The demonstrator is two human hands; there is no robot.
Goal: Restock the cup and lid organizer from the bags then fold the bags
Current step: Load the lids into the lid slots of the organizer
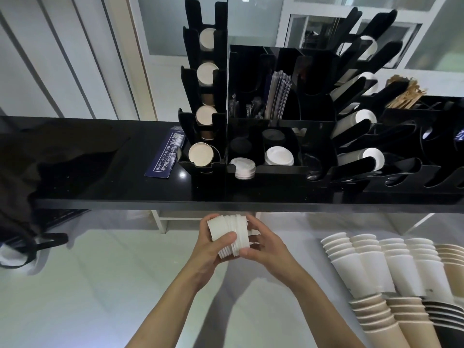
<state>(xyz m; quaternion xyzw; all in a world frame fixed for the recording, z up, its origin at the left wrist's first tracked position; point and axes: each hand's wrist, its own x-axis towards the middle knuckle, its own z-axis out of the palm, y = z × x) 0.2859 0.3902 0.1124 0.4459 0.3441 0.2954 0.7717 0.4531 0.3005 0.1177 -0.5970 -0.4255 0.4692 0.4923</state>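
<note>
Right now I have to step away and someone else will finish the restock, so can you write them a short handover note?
Left hand and right hand both grip one stack of white lids, held below the front edge of the black counter.
The organizer on the counter already holds some white lids in its front slots and cups in both side racks.
Left to do: slot this lid stack in, then load the white cups and brown cups lying at lower right.
The black bag at the left is not folded yet.
</note>
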